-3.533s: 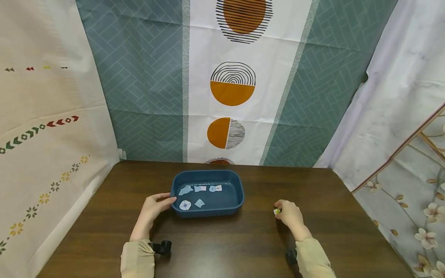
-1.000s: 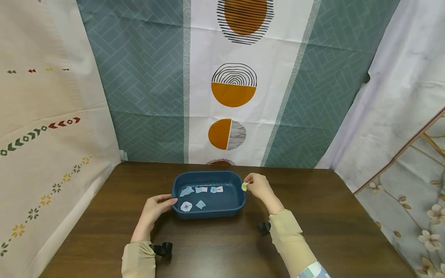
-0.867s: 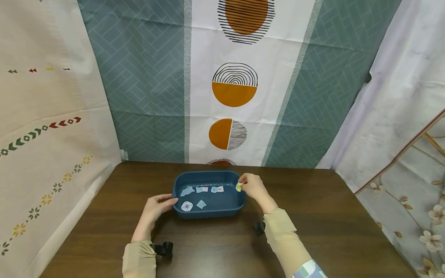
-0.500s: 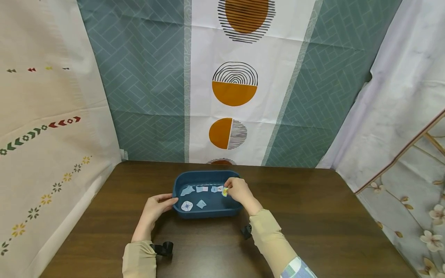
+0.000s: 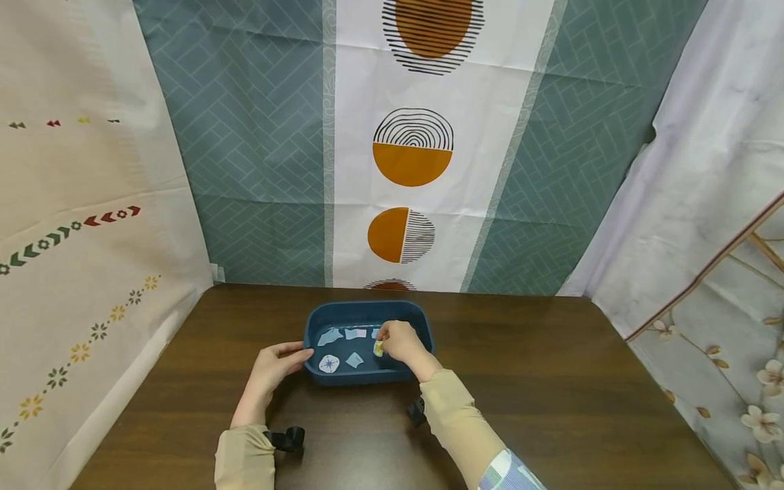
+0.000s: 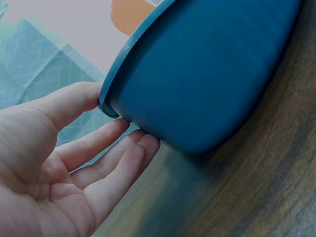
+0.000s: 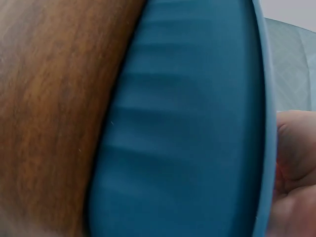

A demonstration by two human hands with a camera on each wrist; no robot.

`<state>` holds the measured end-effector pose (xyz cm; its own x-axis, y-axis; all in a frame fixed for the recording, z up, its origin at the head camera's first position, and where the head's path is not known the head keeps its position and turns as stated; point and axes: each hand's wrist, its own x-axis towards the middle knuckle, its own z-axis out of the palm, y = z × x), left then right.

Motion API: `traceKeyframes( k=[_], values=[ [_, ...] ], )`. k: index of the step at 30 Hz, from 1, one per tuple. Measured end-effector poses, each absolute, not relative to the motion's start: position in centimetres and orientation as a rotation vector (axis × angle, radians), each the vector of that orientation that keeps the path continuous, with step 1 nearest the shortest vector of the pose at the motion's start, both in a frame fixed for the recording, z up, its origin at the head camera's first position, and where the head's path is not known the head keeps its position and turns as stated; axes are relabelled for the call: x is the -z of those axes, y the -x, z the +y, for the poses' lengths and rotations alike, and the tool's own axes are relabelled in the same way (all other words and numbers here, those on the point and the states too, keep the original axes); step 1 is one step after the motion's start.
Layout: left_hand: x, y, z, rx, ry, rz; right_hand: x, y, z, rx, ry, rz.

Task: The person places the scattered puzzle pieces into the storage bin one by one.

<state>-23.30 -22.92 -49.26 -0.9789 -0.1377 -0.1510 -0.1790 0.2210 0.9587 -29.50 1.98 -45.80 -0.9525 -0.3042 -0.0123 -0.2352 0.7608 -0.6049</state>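
A blue plastic tub (image 5: 367, 378) stands on the table. My left hand (image 5: 278, 364) grips its left end, the thumb (image 6: 81, 96) at the rim and the fingertips against the outer wall. Over the inside of the tub, my right hand (image 5: 401, 340) pinches a small yellow-and-white cutout (image 5: 378, 348). On the tub floor lie a round compass-pattern cutout (image 5: 329, 363), a pale blue diamond-like piece (image 5: 354, 359), a jagged pale piece (image 5: 330, 336) and a strip-like piece (image 5: 355, 333). Another pale piece (image 5: 375, 333) is partly hidden behind my right hand. In the right wrist view, the tub wall hides the fingertips.
The brown wooden table (image 5: 539, 395) extends around the tub. Behind it hangs a patterned curtain (image 5: 257, 204), with a pale cloth (image 5: 92, 272) at the left and a floral cloth (image 5: 704, 272) at the right. Black wrist mounts (image 5: 288, 439) sit at both sleeves.
My right hand has carried the yellow-and-white cutout from the table at the right, over the rim, leftward into the tub. My left hand has kept its grip on the tub.
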Motion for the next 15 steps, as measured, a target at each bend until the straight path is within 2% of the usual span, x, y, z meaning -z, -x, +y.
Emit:
traceKeyframes(
  k=[15],
  values=[
    [49.3, 23.4, -22.8, -1.938, 0.326, 2.429, 47.2, 29.7, 1.2, 0.880, 0.387, 2.839]
  ],
)
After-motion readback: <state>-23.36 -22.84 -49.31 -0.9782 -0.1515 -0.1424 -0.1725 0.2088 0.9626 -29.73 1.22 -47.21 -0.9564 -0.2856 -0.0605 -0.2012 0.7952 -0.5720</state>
